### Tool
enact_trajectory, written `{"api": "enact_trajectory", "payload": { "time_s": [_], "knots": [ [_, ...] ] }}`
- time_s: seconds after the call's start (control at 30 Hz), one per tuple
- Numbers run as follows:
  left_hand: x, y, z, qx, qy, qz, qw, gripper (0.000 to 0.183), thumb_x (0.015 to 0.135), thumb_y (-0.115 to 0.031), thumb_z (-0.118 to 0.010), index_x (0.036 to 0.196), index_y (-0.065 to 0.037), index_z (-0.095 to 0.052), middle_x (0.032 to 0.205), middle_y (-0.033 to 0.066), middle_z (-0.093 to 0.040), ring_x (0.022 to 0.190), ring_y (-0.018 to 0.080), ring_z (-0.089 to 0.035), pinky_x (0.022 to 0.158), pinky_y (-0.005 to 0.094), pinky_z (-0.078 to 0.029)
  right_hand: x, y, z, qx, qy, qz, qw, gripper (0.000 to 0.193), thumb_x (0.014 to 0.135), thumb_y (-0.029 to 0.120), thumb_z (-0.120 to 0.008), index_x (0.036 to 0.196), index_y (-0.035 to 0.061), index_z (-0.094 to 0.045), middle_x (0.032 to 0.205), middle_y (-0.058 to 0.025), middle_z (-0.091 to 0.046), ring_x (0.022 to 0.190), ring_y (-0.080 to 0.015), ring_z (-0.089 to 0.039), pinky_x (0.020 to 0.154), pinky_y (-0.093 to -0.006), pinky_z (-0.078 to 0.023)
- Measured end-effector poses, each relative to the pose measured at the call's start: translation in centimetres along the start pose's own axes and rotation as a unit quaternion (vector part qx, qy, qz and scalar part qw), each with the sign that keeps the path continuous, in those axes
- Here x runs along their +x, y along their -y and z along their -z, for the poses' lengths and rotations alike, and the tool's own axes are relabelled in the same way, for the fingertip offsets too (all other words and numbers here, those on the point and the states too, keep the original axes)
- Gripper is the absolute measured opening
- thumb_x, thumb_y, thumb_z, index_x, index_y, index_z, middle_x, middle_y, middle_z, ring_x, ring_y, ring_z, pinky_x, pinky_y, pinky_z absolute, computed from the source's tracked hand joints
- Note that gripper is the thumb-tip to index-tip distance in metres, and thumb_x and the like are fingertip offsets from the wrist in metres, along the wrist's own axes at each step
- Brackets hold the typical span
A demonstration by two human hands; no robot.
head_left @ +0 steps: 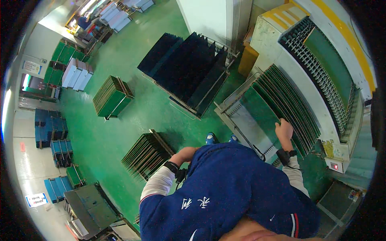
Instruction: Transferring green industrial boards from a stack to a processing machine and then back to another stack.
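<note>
My right hand (284, 130) is closed at the near edge of a green panel (259, 108). This panel is the leftmost of several thin green panels (287, 102) standing tilted in a wheeled metal rack (227, 113) to my right. The fingers are partly hidden, and the grip is seen only from above. My left hand (186, 154) is low by my waist, against my dark blue shirt. Its fingertips are hidden, so what it holds, if anything, does not show. Just left of it stands a rack of upright panels (146, 156).
Beyond the right rack, a pale machine (273, 40) with rows of rollers carries a green panel (329, 66). A large rack of dark panels (185, 68) stands ahead. Another green-panel rack (112, 97) is farther left. Stacked blue bins (50, 126) line the left wall.
</note>
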State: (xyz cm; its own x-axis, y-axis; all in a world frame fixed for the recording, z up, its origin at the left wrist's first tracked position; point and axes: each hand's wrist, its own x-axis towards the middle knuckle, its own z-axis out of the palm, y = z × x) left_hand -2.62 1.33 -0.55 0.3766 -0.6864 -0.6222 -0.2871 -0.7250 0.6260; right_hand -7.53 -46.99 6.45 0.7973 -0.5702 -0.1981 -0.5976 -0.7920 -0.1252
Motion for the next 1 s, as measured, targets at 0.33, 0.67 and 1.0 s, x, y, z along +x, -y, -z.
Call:
{"api": "enact_trajectory", "payload": {
  "time_s": [0.33, 0.67, 1.0],
  "knots": [
    [-0.5, -1.9, 1.5, 0.008, 0.030, 0.012, 0.999, 0.051, 0.082, -0.034, -0.061, 0.129, -0.021, -0.048, 0.109, 0.0185, -0.063, 0.097, 0.0401, -0.059, 0.082, 0.0432, -0.047, -0.1, -0.6, -1.0, 0.003, -0.018, 0.004, 1.000, 0.039, 0.080, 0.026, -0.065, 0.112, 0.0051, -0.061, 0.098, -0.0192, -0.065, 0.091, -0.0361, -0.062, 0.078, -0.0450, -0.049],
    [0.1, 0.0, -0.1, -0.017, 0.019, 0.027, 0.999, 0.043, 0.084, -0.033, -0.057, 0.124, -0.017, -0.052, 0.109, 0.0189, -0.063, 0.097, 0.0399, -0.059, 0.082, 0.0440, -0.047, -0.3, 0.3, -0.2, -0.001, 0.002, -0.014, 1.000, 0.037, 0.080, 0.026, -0.065, 0.110, 0.0053, -0.061, 0.096, -0.0187, -0.066, 0.088, -0.0368, -0.063, 0.075, -0.0454, -0.049],
    [-0.6, -2.0, 1.3, 0.006, 0.045, 0.054, 0.998, 0.043, 0.085, -0.032, -0.055, 0.124, -0.016, -0.052, 0.107, 0.0185, -0.063, 0.096, 0.0393, -0.060, 0.080, 0.0441, -0.047, -0.4, 0.3, 0.0, 0.005, -0.002, -0.016, 1.000, 0.038, 0.080, 0.026, -0.065, 0.112, 0.0052, -0.061, 0.099, -0.0190, -0.065, 0.092, -0.0363, -0.062, 0.078, -0.0446, -0.049]
  ]
}}
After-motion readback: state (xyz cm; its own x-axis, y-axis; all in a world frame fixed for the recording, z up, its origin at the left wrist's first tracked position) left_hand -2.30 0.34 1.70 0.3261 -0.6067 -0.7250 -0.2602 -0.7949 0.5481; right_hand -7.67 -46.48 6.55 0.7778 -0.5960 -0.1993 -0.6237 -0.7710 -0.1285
